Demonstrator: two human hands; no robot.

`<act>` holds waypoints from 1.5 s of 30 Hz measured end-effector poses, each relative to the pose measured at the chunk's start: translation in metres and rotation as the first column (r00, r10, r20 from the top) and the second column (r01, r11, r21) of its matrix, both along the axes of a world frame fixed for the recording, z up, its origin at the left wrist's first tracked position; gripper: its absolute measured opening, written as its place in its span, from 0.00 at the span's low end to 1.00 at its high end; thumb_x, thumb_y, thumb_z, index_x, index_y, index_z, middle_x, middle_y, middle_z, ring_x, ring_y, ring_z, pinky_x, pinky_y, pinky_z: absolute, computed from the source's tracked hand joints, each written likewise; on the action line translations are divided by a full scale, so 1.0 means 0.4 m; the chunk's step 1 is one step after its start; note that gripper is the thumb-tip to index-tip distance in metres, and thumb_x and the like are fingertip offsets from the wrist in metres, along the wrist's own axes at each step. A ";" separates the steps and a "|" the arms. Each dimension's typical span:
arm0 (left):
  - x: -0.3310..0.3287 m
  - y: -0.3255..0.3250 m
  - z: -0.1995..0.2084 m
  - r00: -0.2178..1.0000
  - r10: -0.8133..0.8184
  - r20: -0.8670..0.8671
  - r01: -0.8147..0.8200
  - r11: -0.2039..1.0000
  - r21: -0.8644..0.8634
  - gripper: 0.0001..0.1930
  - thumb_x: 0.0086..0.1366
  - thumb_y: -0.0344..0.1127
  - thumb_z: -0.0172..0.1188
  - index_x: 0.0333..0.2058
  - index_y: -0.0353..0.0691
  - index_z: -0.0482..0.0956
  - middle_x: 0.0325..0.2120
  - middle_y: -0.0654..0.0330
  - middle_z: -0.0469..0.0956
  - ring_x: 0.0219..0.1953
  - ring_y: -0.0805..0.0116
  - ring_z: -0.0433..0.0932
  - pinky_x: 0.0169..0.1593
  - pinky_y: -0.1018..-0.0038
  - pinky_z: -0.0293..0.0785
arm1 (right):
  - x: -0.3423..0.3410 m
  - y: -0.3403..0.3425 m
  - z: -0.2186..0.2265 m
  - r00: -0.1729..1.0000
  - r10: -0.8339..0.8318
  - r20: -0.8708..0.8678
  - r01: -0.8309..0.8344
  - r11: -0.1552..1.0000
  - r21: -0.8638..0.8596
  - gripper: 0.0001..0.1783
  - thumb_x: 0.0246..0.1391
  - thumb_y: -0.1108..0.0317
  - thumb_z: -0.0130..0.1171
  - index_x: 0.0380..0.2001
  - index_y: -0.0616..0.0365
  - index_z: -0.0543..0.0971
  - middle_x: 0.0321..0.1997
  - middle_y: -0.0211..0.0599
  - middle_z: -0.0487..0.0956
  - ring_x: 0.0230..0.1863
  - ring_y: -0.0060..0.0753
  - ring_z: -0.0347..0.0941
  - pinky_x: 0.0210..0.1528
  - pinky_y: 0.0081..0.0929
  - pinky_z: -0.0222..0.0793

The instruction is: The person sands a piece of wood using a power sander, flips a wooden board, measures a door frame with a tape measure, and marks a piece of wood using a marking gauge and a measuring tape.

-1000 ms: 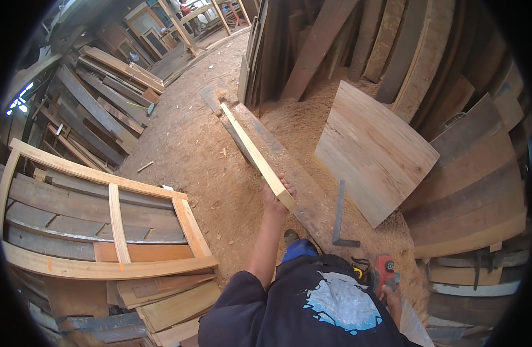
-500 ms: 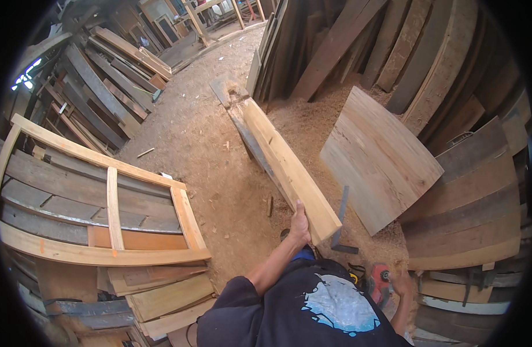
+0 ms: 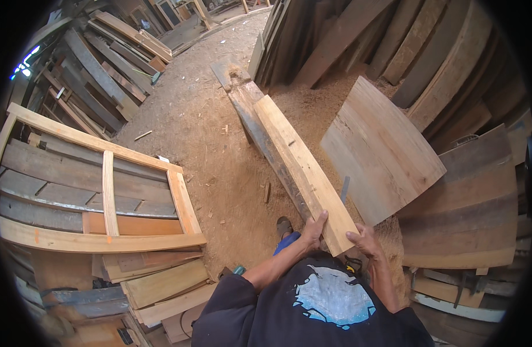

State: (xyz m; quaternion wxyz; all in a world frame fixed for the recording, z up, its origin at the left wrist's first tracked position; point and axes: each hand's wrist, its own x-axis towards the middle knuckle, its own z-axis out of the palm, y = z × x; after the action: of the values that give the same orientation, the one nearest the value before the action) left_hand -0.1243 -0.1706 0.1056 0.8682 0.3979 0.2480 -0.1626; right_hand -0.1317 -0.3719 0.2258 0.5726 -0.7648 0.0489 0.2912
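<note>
Fingers [image 3: 319, 222] gripping pale plank [image 3: 300, 162], sawdust floor [image 3: 214, 139], stacked timber [image 3: 87, 75]

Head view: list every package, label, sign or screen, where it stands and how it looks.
No package, sign or screen shows.
Closest thing: pale blue and white irregular print on the person's dark shirt, bottom centre, below the left hand and right hand gripping the long pale wooden plank.

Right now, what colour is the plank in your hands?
Pale yellowish tan, bare wood; the plank shows best in the head view.
</note>
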 end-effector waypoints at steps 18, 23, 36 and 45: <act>0.353 0.105 0.025 0.989 0.113 0.091 -0.114 0.993 0.016 0.23 0.61 0.24 0.60 0.55 0.31 0.68 0.43 0.50 0.77 0.44 0.54 0.80 0.48 0.57 0.83 | -0.172 -0.086 0.081 0.865 0.360 0.349 -0.029 0.731 -0.682 0.34 0.47 0.58 0.67 0.57 0.60 0.73 0.53 0.52 0.77 0.57 0.57 0.69 0.59 0.48 0.64; 0.339 -0.010 0.144 0.993 0.025 0.111 0.003 0.970 -0.244 0.24 0.64 0.29 0.60 0.58 0.34 0.67 0.51 0.49 0.76 0.53 0.51 0.77 0.57 0.53 0.77 | -0.008 -0.036 0.128 0.932 0.105 0.348 0.189 0.678 -0.710 0.40 0.50 0.51 0.67 0.63 0.59 0.69 0.60 0.54 0.74 0.64 0.56 0.65 0.66 0.45 0.60; 0.806 -0.236 0.149 0.950 -0.196 0.244 0.245 0.951 -0.188 0.26 0.70 0.41 0.58 0.62 0.37 0.64 0.54 0.55 0.74 0.58 0.59 0.72 0.61 0.56 0.72 | 0.386 -0.101 0.185 0.871 -0.402 0.284 0.489 0.769 -0.412 0.26 0.45 0.60 0.71 0.45 0.67 0.79 0.38 0.53 0.82 0.40 0.40 0.80 0.45 0.35 0.72; 1.149 -0.323 0.129 0.954 -0.259 0.148 0.298 0.803 -0.516 0.35 0.71 0.57 0.51 0.67 0.41 0.56 0.65 0.53 0.63 0.67 0.51 0.62 0.68 0.49 0.60 | 0.606 -0.165 0.235 0.881 -0.327 0.341 0.473 0.608 -0.638 0.26 0.44 0.59 0.68 0.43 0.67 0.79 0.40 0.54 0.82 0.45 0.54 0.79 0.48 0.41 0.71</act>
State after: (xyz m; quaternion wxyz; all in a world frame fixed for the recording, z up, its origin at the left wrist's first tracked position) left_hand 0.3353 -0.2997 0.1570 0.9189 0.1788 0.1015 -0.3366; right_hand 0.1109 -0.4380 0.3199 0.2885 -0.9173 0.2715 0.0396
